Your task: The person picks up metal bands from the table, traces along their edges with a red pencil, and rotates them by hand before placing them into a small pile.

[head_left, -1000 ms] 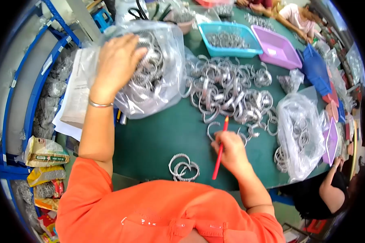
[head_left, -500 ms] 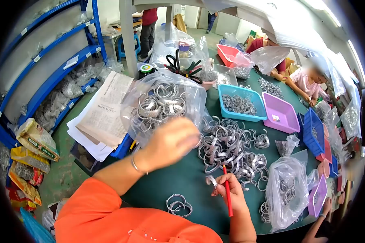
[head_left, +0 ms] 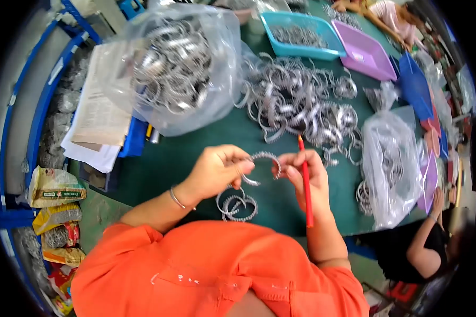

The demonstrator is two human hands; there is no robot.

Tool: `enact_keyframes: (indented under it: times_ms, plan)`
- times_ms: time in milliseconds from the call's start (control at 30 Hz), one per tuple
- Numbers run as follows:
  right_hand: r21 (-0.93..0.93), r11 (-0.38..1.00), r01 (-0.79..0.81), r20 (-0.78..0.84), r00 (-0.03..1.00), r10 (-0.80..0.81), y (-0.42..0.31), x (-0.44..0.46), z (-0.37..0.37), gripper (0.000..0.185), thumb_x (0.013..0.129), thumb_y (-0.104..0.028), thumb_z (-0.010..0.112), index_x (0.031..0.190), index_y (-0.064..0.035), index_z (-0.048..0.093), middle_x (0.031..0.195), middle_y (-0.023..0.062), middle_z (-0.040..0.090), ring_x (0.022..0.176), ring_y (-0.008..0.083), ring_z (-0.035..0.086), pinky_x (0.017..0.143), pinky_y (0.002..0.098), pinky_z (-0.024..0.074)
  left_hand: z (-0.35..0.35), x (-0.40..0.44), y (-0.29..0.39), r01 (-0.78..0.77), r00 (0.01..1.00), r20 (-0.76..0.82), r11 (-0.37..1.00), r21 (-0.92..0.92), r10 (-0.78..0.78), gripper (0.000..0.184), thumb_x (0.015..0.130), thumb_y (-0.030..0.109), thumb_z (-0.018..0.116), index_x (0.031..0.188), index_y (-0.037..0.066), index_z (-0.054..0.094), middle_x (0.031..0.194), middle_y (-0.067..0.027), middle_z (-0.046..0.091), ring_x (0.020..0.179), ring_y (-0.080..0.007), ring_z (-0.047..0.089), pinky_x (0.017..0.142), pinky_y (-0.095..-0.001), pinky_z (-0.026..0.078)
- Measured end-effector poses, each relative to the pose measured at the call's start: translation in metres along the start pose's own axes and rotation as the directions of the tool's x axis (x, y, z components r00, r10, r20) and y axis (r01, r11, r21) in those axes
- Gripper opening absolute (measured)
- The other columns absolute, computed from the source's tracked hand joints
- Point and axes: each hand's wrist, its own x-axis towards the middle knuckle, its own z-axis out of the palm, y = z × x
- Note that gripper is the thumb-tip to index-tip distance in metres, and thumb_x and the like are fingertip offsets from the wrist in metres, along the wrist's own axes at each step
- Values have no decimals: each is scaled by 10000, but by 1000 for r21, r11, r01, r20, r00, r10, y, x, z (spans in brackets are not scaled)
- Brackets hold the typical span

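Note:
My left hand [head_left: 217, 171] pinches the left side of a silver bangle with a toothed-looking edge [head_left: 266, 155]. The fingers of my right hand [head_left: 309, 177] grip its other end. A red pencil [head_left: 307, 198] also sits in my right hand, its tip toward the far side of the table. I cannot tell whether a second bangle is in my left fingers, where a curved strip shows below. Just under my hands, several loose bangles [head_left: 239, 207] lie on the green table. Beyond them is a large tangled heap of silver bangles [head_left: 301, 100].
A clear bag of bangles [head_left: 225, 108] stands at the back left, beside papers [head_left: 103, 100]. Turquoise [head_left: 307, 51] and purple [head_left: 365, 50] trays lie at the back. Another plastic bag [head_left: 381, 195] is at right. Co-workers sit at the far side and right.
My left hand, blurred near the bag before, has come down to meet my right hand at the bangle. The view has tilted downward. The red pencil stays in my right hand.

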Motion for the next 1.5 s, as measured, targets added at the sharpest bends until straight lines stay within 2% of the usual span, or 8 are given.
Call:
enact_keyframes:
  times_ms: [167, 400, 567, 700, 767, 900, 1267, 1500]
  plan:
    - [34, 998, -59, -114, 992, 63, 4, -6, 4, 155, 830, 71, 455, 906, -55, 405, 949, 152, 553, 782, 204, 603, 670, 292, 514, 0, -1, -6, 46, 999, -3, 997, -56, -47, 145, 834, 83, 574, 895, -49, 576, 733, -83, 604, 504, -64, 520, 462, -187, 446]
    - [16, 996, -93, -120, 988, 94, 7, -9, 4, 128, 859, 52, 438, 929, -48, 401, 955, 136, 542, 782, 175, 594, 642, 260, 504, -1, 0, -7, 117, 993, 7, 986, -121, -117, 172, 838, 123, 586, 868, -46, 573, 693, -81, 589, 476, -71, 518, 432, -183, 436]
    - [-22, 997, -68, -113, 991, 66, 6, -9, 7, 210, 797, -3, 603, 886, -60, 421, 868, 100, 580, 724, 102, 559, 552, 203, 455, 5, -2, -2, 144, 987, 83, 988, -55, -139, 166, 850, 124, 568, 884, -38, 581, 684, -73, 589, 483, -70, 522, 445, -175, 428]
    - [-63, 998, -7, -200, 980, -6, 9, -11, 4, 204, 800, -1, 599, 860, -64, 414, 855, 114, 582, 632, 85, 550, 460, 166, 419, 2, -2, -6, 190, 975, 144, 970, -152, -168, 203, 882, 125, 508, 993, -37, 562, 827, -93, 608, 586, -94, 569, 527, -191, 474]
    - [-60, 998, 11, -224, 974, -24, 11, -11, 0, 200, 803, -5, 595, 864, -62, 414, 854, 119, 581, 627, 88, 549, 459, 170, 420, 0, -2, -10, 265, 953, 212, 933, -242, -215, 261, 872, 87, 509, 1098, -44, 511, 943, -124, 602, 733, -151, 617, 626, -232, 525]
    - [-31, 999, 12, -267, 963, -20, 9, -11, -1, 179, 818, -9, 575, 873, -56, 412, 851, 135, 578, 607, 105, 551, 448, 181, 423, 2, -2, -10, 254, 949, 255, 931, -264, -186, 269, 831, 4, 532, 1091, -61, 508, 940, -149, 603, 832, -207, 631, 711, -282, 540]
    - [-44, 999, 14, -287, 957, -26, 9, -14, 0, 176, 817, 1, 570, 874, -56, 413, 851, 141, 582, 616, 118, 567, 438, 184, 420, 1, -1, -9, 277, 950, 227, 915, -294, -214, 240, 841, 33, 537, 1068, -45, 534, 914, -129, 613, 821, -207, 634, 706, -278, 540]
    - [-177, 975, 136, -219, 960, -174, 9, -18, 0, 227, 787, 28, 601, 866, -51, 404, 875, 139, 571, 664, 109, 549, 533, 200, 448, 2, -1, -12, 239, 959, 220, 923, -302, -176, 238, 833, 32, 548, 1058, -46, 538, 941, -139, 606, 834, -217, 631, 726, -283, 536]
